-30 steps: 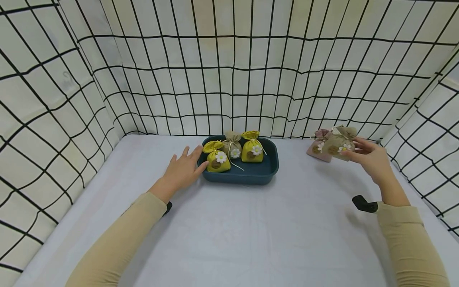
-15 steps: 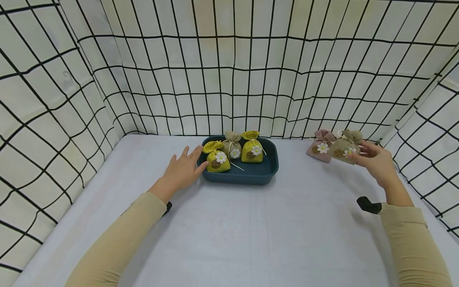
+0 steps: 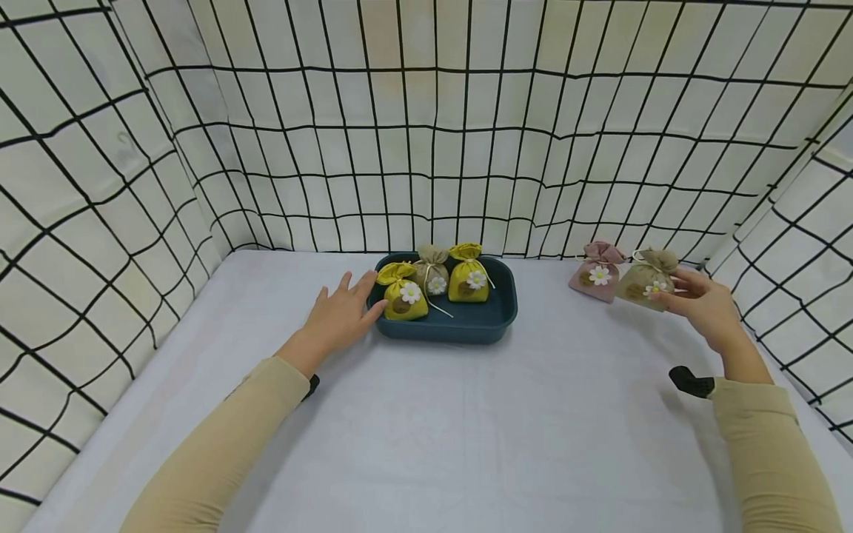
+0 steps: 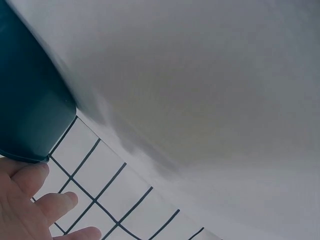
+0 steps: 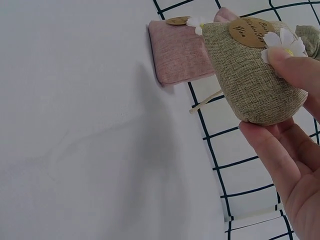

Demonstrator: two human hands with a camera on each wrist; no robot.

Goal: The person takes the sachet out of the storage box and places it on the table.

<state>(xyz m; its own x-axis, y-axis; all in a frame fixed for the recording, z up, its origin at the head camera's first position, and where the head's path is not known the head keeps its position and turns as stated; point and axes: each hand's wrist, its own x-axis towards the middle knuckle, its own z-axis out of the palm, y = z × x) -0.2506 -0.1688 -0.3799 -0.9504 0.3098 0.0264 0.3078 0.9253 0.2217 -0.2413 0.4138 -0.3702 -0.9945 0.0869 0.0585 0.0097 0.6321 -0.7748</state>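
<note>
My right hand (image 3: 706,307) pinches a small beige drawstring sachet (image 3: 646,280) with a white daisy and a brown oval label. In the right wrist view the thumb lies by the daisy and fingers curl under the beige sachet (image 5: 255,75). Just left of it a pink sachet (image 3: 598,272) stands on the table by the back grid. My left hand (image 3: 341,314) has its fingers spread against the left end of a dark teal tray (image 3: 466,332). Inside the tray are a front yellow sachet (image 3: 405,305), another beige sachet (image 3: 432,270) and a second yellow sachet (image 3: 469,274).
A white cloth covers the table (image 3: 426,429). Black grid panels (image 3: 433,148) over pale sheeting rise along the back and both sides. The tray stands near the back edge, and the sachets on the right are close to the right-hand corner.
The right hand has moved a little right and down with the beige sachet, which now overlaps the pink one less. The left hand and the tray stay where they were.
</note>
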